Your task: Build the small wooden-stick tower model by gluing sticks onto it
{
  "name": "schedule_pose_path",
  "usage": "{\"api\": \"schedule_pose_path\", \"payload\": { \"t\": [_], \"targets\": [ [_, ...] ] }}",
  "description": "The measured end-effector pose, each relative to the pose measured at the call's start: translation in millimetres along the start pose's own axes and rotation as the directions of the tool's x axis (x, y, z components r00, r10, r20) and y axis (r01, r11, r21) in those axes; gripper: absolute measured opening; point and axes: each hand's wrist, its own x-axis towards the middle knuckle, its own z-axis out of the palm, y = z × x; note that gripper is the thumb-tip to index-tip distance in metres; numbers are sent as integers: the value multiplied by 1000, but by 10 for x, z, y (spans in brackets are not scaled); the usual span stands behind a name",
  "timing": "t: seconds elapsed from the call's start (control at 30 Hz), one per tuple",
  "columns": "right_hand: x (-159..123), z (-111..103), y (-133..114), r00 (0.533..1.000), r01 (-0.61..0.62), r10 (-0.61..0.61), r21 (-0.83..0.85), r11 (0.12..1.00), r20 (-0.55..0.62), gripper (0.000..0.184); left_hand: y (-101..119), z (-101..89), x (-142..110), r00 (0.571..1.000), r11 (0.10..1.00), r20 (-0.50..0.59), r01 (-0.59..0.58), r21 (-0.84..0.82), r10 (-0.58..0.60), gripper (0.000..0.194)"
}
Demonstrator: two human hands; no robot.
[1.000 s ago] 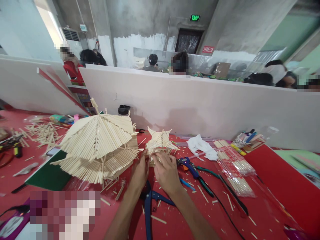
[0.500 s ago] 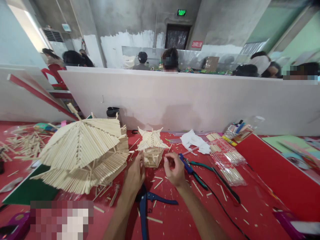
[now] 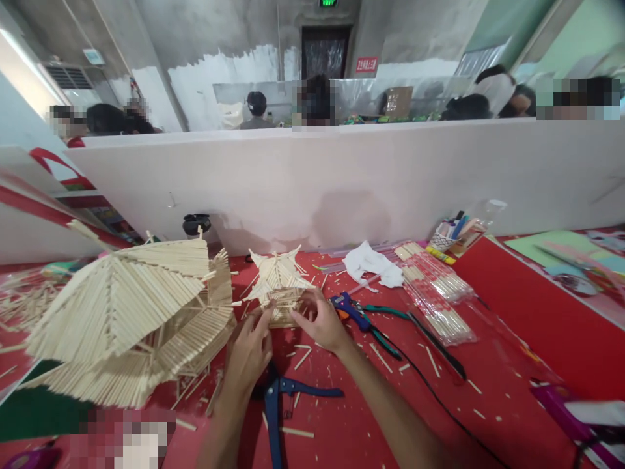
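Note:
A small pavilion model of thin wooden sticks [image 3: 277, 281] stands on the red table [image 3: 512, 326]. My left hand [image 3: 249, 348] reaches to its lower left side, fingers pressed against the base. My right hand [image 3: 319, 319] grips its lower right side with the fingers curled around the base. A much larger stick-built pagoda model [image 3: 127, 312] stands just left of my left hand.
Blue-handled cutters [image 3: 276, 400] lie under my wrists. A blue glue gun [image 3: 349, 307] with a black cord, green-handled pliers [image 3: 385, 326], packs of wooden sticks [image 3: 434, 296], a white cloth [image 3: 368, 264] and a pen cup [image 3: 452, 234] lie right. A white partition [image 3: 342, 182] stands behind; people sit beyond it.
My right hand was drawn back in a loose fist; it has returned to the small model's base. The camera view shifted right and downward, and the left hand stays at the base.

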Motion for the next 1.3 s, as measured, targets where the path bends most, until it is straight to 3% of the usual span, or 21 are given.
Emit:
{"api": "schedule_pose_path", "payload": {
  "t": [0.7,1.03,1.3],
  "targets": [
    [57,6,46,999,-37,38,81,996,-4,35,-26,-92,44,999,994,34,-12,-105,16,63],
    [48,-15,27,999,-40,40,47,998,0,33,-27,-95,30,995,1000,99,9,-26,-7,68],
    [62,-38,-30,997,-76,75,53,996,29,26,-41,-48,23,998,999,66,-11,-46,14,73]
  ]
}}
